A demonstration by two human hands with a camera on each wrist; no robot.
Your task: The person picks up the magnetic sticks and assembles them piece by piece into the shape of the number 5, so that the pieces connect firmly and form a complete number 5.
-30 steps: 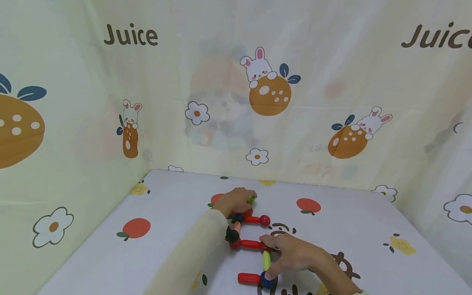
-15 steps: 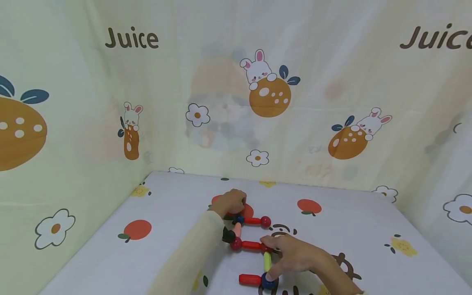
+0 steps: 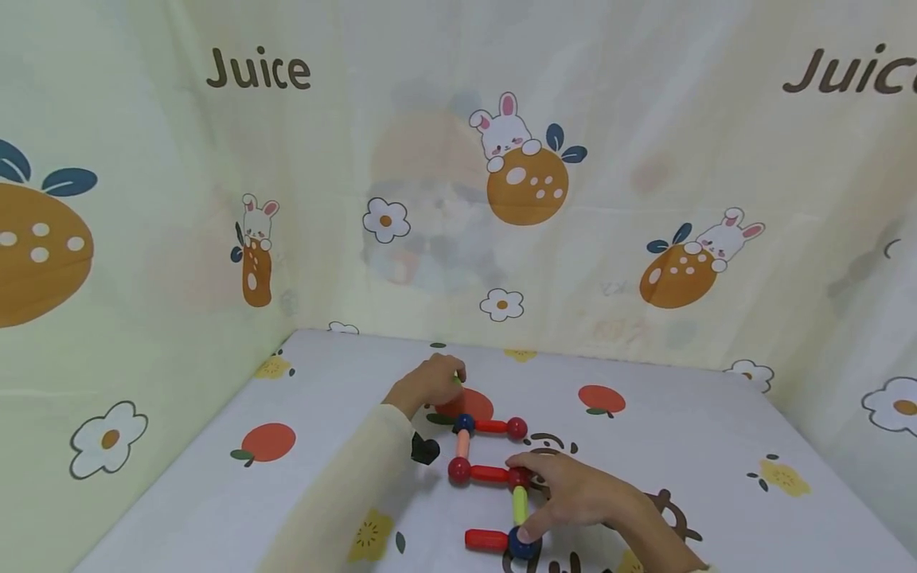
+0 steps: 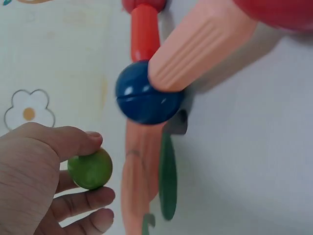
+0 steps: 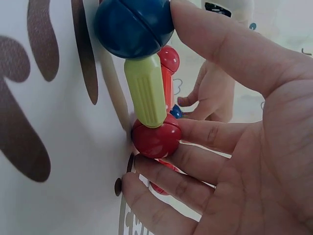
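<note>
A zigzag chain of toy building sticks and balls lies on the table. It has red sticks [image 3: 489, 475], a pink stick [image 3: 462, 445], a yellow-green stick [image 5: 145, 90], red balls [image 3: 459, 469] and blue balls [image 4: 149, 93]. My left hand [image 3: 428, 382], just beyond the chain's far-left blue ball, pinches a green ball [image 4: 90, 169] between thumb and fingers, apart from the chain. My right hand [image 3: 576, 492] grips the near part of the chain. Its thumb is on the near blue ball [image 5: 134, 27] and its fingers are against a red ball [image 5: 156, 139], the yellow-green stick between them.
The white tablecloth [image 3: 688, 446] has printed fruit and flowers. A printed curtain [image 3: 430, 159] encloses the back and sides. The black wrist camera [image 3: 426, 450] on my left arm hangs just left of the chain.
My left hand has moved to the left with the green ball, so the chain's far-left corner now shows fully. The right hand and the chain have stayed put.
</note>
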